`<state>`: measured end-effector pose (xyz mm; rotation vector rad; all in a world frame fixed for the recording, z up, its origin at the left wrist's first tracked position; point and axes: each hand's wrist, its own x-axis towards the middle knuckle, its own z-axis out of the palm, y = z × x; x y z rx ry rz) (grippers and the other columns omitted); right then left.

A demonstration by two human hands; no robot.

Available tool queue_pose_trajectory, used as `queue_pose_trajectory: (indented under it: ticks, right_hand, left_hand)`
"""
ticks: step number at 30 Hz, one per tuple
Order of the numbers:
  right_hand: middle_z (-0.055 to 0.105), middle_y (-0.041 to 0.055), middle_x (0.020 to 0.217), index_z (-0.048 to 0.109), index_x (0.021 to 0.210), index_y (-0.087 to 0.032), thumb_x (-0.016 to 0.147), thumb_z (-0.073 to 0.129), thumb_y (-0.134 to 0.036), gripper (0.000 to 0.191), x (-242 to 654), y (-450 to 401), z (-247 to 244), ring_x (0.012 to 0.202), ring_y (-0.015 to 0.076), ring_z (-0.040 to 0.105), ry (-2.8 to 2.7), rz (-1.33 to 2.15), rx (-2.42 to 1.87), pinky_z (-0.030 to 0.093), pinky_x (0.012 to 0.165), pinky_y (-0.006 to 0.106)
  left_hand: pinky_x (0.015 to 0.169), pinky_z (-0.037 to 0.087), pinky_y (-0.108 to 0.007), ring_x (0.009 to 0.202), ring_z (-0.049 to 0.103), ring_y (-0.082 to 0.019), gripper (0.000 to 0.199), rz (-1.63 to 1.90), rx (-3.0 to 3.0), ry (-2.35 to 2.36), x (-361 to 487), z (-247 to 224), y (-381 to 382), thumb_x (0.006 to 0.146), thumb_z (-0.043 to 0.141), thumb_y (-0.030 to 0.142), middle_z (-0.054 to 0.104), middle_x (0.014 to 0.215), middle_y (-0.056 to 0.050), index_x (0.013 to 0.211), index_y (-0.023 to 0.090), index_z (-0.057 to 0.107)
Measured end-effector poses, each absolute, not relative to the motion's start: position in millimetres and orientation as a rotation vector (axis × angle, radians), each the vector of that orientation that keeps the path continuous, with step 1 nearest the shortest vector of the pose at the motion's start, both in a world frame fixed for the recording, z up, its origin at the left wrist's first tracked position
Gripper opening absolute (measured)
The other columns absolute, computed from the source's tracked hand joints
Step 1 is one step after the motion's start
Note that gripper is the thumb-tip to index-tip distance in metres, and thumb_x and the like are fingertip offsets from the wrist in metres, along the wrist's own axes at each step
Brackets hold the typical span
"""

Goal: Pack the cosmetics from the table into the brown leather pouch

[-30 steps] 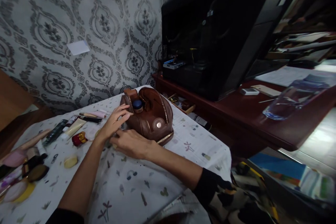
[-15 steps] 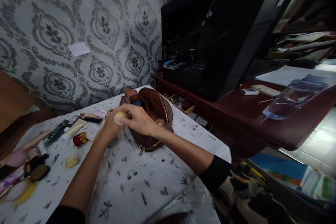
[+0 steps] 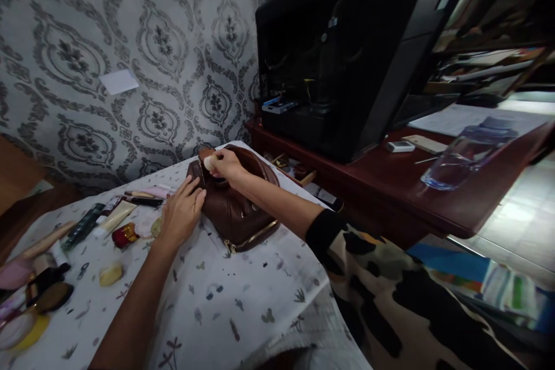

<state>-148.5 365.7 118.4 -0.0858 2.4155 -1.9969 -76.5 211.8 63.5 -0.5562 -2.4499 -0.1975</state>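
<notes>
A brown leather bag (image 3: 229,205) with a gold zipper lies unzipped at the table's far edge. My right hand (image 3: 228,165) pinches a small cream-coloured round item (image 3: 210,162) over the bag's opening. Against the bag's left side rests my left hand (image 3: 184,208), fingers spread and holding nothing. Left of it are a red jar with a gold band (image 3: 125,235), a cream tube (image 3: 116,217), a dark green tube (image 3: 85,225) and a pale yellow sponge (image 3: 111,274).
More cosmetics, including a round dark compact (image 3: 54,297), crowd the left of the patterned tablecloth (image 3: 208,324). To the right, a dark red desk (image 3: 368,185) bears a black computer case (image 3: 321,69) and a clear water bottle (image 3: 466,153).
My hands have moved apart. My right hand has carried the cream item up to the bag's opening, and my left hand has opened beside the bag. The view has shifted slightly.
</notes>
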Motion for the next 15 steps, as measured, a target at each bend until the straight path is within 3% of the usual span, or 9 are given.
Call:
queue_pose_trajectory:
  ticks: [3,6,9,15]
  right_hand:
    - [0.068,0.0026,0.076,0.062,0.104,-0.017,0.091,0.053,-0.017,0.016,-158,360,116,0.063,0.0133,0.067,2.593,-1.766,-0.093,0.054,0.059,0.021]
    - [0.073,0.0084,0.098,0.067,0.104,-0.017,0.086,0.06,-0.018,0.019,-160,360,114,0.088,0.0209,0.072,2.767,-1.493,-0.167,0.055,0.073,0.025]
    - [0.071,0.0121,0.117,0.067,0.112,-0.018,0.084,0.064,-0.022,0.029,-158,360,112,0.109,0.0271,0.068,2.903,-1.214,-0.28,0.053,0.083,0.03]
    - [0.069,0.0166,0.121,0.068,0.116,-0.014,0.089,0.06,-0.025,0.03,-159,353,103,0.118,0.0287,0.061,3.076,-0.71,-0.558,0.048,0.093,0.035]
  left_hand:
    - [0.112,0.046,-0.051,0.139,0.049,-0.028,0.056,-0.187,-0.549,-2.463,-75,63,212,0.105,0.025,0.044,0.066,0.134,-0.011,0.107,0.015,0.073]
    - [0.113,0.046,-0.05,0.14,0.047,-0.028,0.057,-0.209,-0.535,-2.48,-74,62,211,0.105,0.025,0.044,0.065,0.135,-0.011,0.108,0.015,0.073]
    - [0.114,0.045,-0.052,0.141,0.046,-0.028,0.058,-0.242,-0.519,-2.493,-73,60,211,0.105,0.024,0.045,0.064,0.136,-0.011,0.108,0.015,0.073]
    - [0.117,0.041,-0.051,0.144,0.043,-0.026,0.056,-0.322,-0.518,-2.5,-73,58,212,0.105,0.025,0.045,0.063,0.138,-0.01,0.108,0.015,0.073]
